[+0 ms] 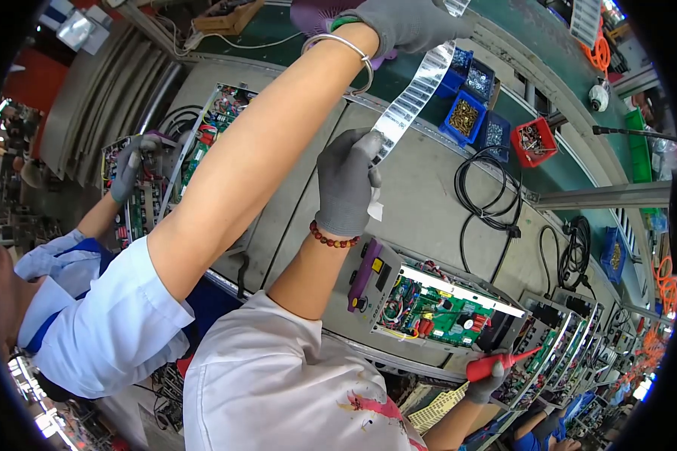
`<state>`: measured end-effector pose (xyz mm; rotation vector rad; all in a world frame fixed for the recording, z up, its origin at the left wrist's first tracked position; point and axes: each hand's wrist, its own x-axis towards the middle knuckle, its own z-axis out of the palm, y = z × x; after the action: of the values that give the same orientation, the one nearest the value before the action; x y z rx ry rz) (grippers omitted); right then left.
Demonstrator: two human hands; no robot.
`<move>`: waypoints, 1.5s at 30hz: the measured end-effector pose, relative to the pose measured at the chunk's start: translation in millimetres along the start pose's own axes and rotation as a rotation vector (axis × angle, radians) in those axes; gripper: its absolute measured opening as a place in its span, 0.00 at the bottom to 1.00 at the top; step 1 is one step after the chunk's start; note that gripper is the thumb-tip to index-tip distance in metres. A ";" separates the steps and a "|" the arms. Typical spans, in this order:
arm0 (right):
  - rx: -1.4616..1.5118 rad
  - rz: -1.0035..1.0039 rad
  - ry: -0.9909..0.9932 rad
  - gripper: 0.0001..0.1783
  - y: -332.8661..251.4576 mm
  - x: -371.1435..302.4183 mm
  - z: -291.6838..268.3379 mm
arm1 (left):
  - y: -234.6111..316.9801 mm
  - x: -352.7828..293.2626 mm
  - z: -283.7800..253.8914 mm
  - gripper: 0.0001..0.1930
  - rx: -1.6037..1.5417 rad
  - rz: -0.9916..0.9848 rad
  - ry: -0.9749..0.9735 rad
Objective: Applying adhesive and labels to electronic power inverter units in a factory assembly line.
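Your 2 gloved hands are apart, each closed on the same printed label strip (414, 98), which slants between them above the grey workbench (421, 188). Your left hand (414, 26), beyond a silver bangle (368, 69), grips the strip near the top edge of the view, and your right hand (344, 180), above a beaded bracelet (332, 237), pinches its lower end. A small white scrap (376, 210) shows just below your right fingers

Below that hand, an electronics chassis (444, 304) lies with its green circuit board bare and its purple end panel toward you. A black cable (514, 231) lies looped to the right of the strip. Beyond it stand a blue bin (456, 137) of brass-coloured screws and a red bin (517, 141) of metal parts

At your right, a co-worker's gloved hand (487, 385) holds a red nozzle bottle (485, 366); at your left, another co-worker's hand (130, 167) rests on a chassis
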<state>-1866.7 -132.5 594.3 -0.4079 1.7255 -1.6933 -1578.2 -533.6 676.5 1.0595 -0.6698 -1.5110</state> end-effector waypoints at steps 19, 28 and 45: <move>0.052 0.047 0.090 0.26 -12.2 -6.2 19.9 | -31.1 55.5 -33.0 0.18 0.251 -0.005 0.041; 0.262 -0.267 0.190 0.28 -65.8 -67.8 57.6 | -37.3 -160.8 -51.8 0.23 0.410 0.523 -0.341; -0.627 -0.342 -0.228 0.35 -77.3 -88.8 103.7 | -88.3 -227.4 21.8 0.28 0.463 -0.008 -1.307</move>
<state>-1752.9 -161.6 698.4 -1.1884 2.0662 -1.2121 -1642.5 -297.4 668.8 0.2264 -1.9670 -2.0129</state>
